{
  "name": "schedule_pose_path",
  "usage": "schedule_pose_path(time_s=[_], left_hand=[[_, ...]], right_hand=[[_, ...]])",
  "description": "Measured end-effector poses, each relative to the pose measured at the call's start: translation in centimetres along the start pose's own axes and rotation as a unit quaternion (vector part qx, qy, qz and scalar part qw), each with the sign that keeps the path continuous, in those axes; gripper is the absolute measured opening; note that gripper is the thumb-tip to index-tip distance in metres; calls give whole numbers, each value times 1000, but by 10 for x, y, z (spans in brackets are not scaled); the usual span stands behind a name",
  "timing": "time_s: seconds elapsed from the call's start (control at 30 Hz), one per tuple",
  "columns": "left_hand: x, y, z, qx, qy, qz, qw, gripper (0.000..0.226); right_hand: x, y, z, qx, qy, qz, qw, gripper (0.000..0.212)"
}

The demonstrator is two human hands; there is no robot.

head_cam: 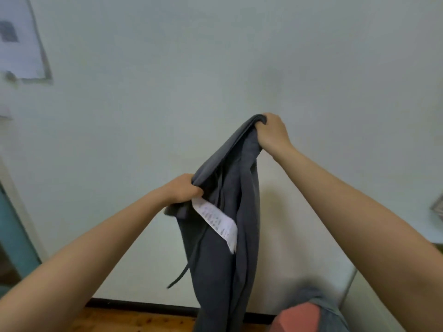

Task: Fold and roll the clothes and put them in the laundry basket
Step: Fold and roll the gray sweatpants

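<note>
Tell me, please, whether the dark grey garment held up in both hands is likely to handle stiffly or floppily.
Probably floppy: the grey garment sags between the left hand and right hand and hangs in soft folds. It looks fairly thick, so likely not slippery. Its loose cord may dangle and snag.

Dark grey garment (223, 248), hanging, white care label

Both hands hold a dark grey fabric garment (225, 236) up in front of a pale wall (215, 56). The right hand (272, 133) grips its top edge high up; the left hand (183, 189) grips the edge lower down. A white printed care label (217, 220) hangs just below the left hand. A thin grey drawstring (178, 279) dangles. A pink rounded object (297, 317) sits low at right above the wooden floor (134, 319).
</note>
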State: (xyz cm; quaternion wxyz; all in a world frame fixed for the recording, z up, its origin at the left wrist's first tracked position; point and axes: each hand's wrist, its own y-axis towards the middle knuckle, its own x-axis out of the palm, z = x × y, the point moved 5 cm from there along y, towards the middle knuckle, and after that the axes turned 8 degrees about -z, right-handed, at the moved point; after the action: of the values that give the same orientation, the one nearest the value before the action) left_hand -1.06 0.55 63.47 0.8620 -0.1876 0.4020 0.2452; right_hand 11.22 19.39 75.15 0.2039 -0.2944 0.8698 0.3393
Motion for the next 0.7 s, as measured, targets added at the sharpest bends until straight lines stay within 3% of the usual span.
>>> schedule_pose_path(time_s=[0.13, 0.27, 0.37, 0.47, 0.53, 0.63, 0.7], left_hand=[[-14, -3, -18, -40, 54, -15, 998, 15], [-13, -10, -22, -23, 79, -91, 992, 27], [-4, -19, -15, 39, -11, -182, 982, 30], [1, -25, -11, 64, -156, -320, 932, 52], [0, -26, -8, 74, -154, -365, 915, 64], [-6, -19, -5, 63, -134, -325, 934, 67], [-14, -13, -4, 64, -87, -242, 964, 45]], right_hand=[[0, -2, 6, 10, 3, -14, 1000, 22], [3, -5, 20, 33, -8, -27, 999, 17], [1, -6, 34, 50, -27, -34, 998, 21], [-6, -13, 50, 73, -86, -30, 993, 6], [-12, -20, 62, 84, -131, -21, 988, 12], [-18, -28, 82, 94, -194, -31, 976, 14], [-24, -30, 94, 96, -194, -28, 976, 12]])
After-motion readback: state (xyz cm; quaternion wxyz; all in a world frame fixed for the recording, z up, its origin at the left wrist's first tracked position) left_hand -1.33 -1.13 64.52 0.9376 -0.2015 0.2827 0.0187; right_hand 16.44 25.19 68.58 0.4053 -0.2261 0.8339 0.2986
